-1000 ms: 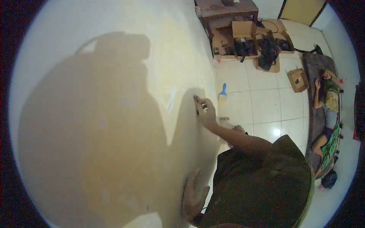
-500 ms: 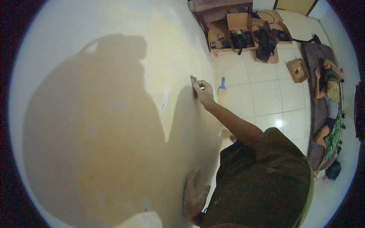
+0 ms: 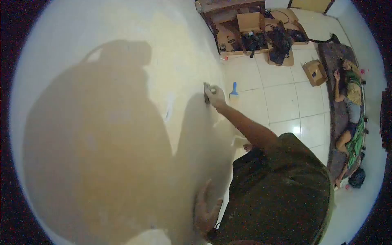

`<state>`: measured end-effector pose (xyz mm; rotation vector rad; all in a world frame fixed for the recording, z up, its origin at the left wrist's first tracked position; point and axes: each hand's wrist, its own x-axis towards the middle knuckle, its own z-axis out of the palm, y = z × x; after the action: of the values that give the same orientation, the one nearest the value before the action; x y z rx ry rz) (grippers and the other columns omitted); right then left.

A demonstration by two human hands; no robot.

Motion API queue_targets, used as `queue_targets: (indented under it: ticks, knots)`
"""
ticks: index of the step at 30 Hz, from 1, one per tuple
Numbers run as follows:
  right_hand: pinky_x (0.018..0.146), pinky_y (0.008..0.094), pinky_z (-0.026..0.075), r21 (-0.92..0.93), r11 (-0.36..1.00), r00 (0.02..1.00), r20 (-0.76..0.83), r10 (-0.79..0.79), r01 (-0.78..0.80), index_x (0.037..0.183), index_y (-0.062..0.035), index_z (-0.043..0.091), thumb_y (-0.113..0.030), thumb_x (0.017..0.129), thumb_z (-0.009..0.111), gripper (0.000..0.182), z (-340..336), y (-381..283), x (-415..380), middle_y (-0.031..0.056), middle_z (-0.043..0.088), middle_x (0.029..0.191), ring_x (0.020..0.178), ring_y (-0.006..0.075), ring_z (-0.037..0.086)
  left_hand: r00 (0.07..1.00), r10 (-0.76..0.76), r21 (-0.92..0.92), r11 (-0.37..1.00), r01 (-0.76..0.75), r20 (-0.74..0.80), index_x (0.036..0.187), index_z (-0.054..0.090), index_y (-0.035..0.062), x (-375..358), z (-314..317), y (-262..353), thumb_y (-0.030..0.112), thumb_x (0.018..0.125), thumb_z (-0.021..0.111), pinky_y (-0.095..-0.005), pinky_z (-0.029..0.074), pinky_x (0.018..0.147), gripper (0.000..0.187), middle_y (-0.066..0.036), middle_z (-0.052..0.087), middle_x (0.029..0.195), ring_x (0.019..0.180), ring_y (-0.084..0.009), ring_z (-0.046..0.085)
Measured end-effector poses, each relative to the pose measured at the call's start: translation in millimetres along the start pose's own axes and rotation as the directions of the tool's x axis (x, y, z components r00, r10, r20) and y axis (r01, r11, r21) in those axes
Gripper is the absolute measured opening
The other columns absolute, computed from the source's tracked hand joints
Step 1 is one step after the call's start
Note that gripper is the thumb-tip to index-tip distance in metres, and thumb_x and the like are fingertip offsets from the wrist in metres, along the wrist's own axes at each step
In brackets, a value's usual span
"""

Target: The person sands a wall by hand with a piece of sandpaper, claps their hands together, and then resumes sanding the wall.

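Note:
My right hand (image 3: 216,97) is closed around a small, flat, dark brown tool (image 3: 206,93), its face against the pale wall (image 3: 192,61). What kind of tool it is, I cannot tell. Lower in the view, my left hand (image 3: 207,208) lies against the wall with fingers stretched out and thumb apart, holding nothing. A whitish streak (image 3: 168,109) marks the wall to the left of the tool. On the floor close to my right hand lies a blue-handled scraper (image 3: 234,90). My own shadow covers much of the wall.
Open cardboard boxes (image 3: 251,25) with black items stand by a wooden piece of furniture (image 3: 228,5). A smaller carton (image 3: 314,72) sits on the tiled floor (image 3: 281,96). At the far right, another person (image 3: 353,98) lies on a dark mat (image 3: 338,122).
My right hand with the flat tool has shifted slightly along the wall, and its grip has turned a little. The whole view has moved slightly; my left hand stays against the wall.

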<state>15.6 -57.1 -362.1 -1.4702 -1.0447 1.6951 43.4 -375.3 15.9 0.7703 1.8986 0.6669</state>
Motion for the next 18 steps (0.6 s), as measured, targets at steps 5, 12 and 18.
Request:
queue_targets:
  ticks: [5,12,18]
  knots:
    - [0.071,0.0355,0.054,0.032,0.993,0.991,-0.075,-0.109,0.112,0.090,-0.0007,0.065,-0.045,0.101,0.066,0.045,9,49,-63,0.0111,0.069,0.078,0.073,0.0180,0.068,0.999,-0.015,-0.106,0.994,0.010,-0.047,0.153,0.041,-0.0009,-1,0,-19,0.005,0.091,0.071,-0.0439,0.029,0.123,0.070,-0.019,0.048,0.154,0.146,-0.0325,0.043]
    - [0.062,0.0341,0.053,0.139,0.990,0.998,-0.070,-0.002,0.011,0.091,-0.0034,0.065,-0.046,0.099,0.068,0.043,10,-33,3,0.0082,0.066,0.071,0.060,0.0167,0.063,0.999,0.029,0.055,0.998,-0.027,-0.029,0.154,0.040,0.0002,-8,1,-7,0.025,0.100,0.065,-0.0489,0.032,0.122,0.064,-0.022,0.049,0.152,0.145,-0.0378,0.044]
    - [0.082,0.0345,0.052,0.004,0.985,0.985,-0.015,0.171,-0.171,0.084,-0.0034,0.063,-0.046,0.097,0.071,0.045,2,28,-80,0.0121,0.068,0.086,0.082,0.0192,0.066,0.998,0.054,0.067,0.996,-0.053,-0.017,0.154,0.039,0.0002,-5,-7,-20,0.025,0.101,0.064,-0.0508,0.033,0.121,0.064,-0.021,0.047,0.155,0.145,-0.0372,0.043]
